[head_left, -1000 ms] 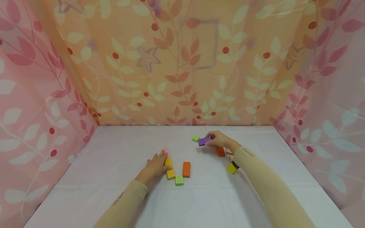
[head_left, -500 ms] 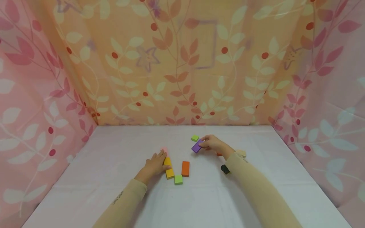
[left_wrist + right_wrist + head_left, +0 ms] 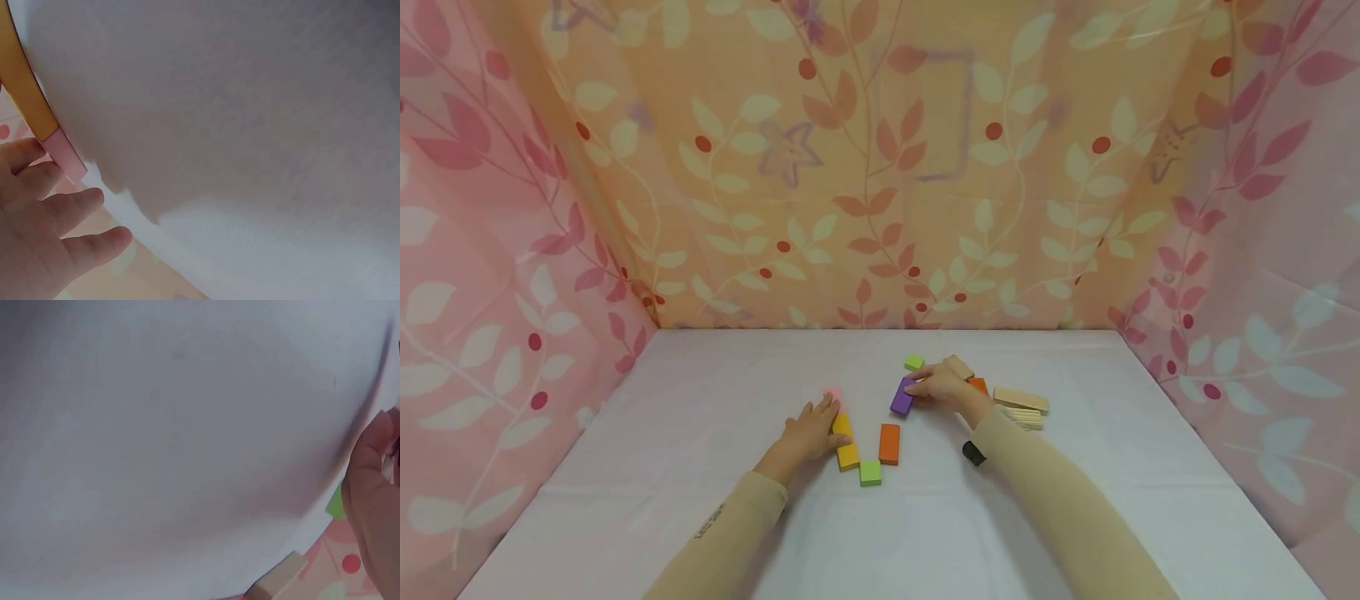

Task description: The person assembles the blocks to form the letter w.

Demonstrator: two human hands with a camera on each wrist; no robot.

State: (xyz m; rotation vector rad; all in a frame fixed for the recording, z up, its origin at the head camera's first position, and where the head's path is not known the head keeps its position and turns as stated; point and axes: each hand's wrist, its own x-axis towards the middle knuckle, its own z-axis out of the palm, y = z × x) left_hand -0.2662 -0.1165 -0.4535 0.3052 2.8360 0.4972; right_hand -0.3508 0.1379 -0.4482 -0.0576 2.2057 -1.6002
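My right hand (image 3: 946, 387) pinches a purple block (image 3: 902, 398) between thumb and fingers, held tilted near the table's middle. In the right wrist view only part of that hand (image 3: 378, 494) appears, at the right edge. My left hand (image 3: 808, 432) lies with fingers spread along a row of blocks: a pink block (image 3: 833, 392) at the far end, then yellow ones (image 3: 847, 457). The left wrist view shows its fingertips beside the pink block (image 3: 64, 153) and a yellow block (image 3: 28, 81). A light green block (image 3: 870, 473) and an orange block (image 3: 889, 444) stand nearby.
Behind the right hand is another green block (image 3: 914, 362). Plain wooden blocks (image 3: 1021, 400), a ridged wooden piece (image 3: 1024, 419) and a red-orange block (image 3: 978, 384) lie to its right. Floral cloth (image 3: 880, 208) walls the white table (image 3: 737, 367) at back and sides.
My right hand has moved left and slightly toward the front with the purple block, which has turned from lengthwise to more upright. Wooden pieces have come into view behind it. The left hand has stayed put.
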